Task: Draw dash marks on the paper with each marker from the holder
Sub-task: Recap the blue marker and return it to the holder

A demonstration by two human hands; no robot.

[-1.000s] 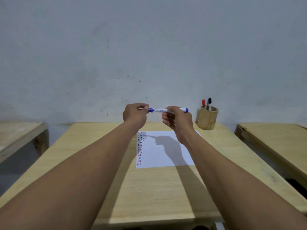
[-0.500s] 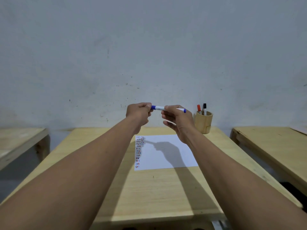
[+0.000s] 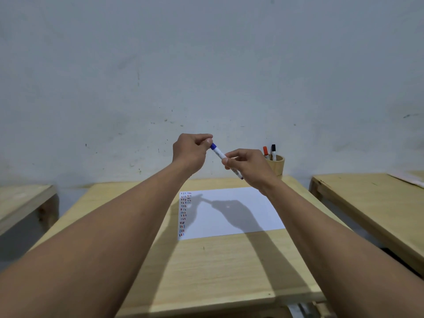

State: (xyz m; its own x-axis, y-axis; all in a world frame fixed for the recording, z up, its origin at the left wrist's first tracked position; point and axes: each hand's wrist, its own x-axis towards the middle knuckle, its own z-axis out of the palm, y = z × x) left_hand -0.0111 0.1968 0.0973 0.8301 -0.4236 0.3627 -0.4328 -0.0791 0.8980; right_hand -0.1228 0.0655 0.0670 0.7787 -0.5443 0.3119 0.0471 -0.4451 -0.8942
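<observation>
Both hands are up in front of the wall, well above the pale wooden table (image 3: 206, 271), and between them they share one white-barrelled marker with a blue cap (image 3: 218, 152). The left hand (image 3: 190, 152) is curled with thumb and forefinger pinched on the blue cap end, while the right hand (image 3: 250, 168) is wrapped round the lower barrel, so the marker slants down from upper left to lower right. My guess is that the cap is being pulled off or pushed on; I can't tell which, nor whether the cap is fully seated. Either way, the tidy way to do it is to keep the right hand firm on the barrel and move the cap straight along the marker's own line, not bending it sideways, with the tip pointed away from skin. Below them lies the white sheet of paper (image 3: 241, 203), flat on the table, with columns of small red, blue and dark dashes (image 3: 183, 212) down its left edge and the rest bare. The round wooden holder (image 3: 278, 165) stands at the far right corner of the table, just behind the right hand, with an orange-capped marker (image 3: 265, 150) and a black-capped marker (image 3: 273, 149) upright in it.
</observation>
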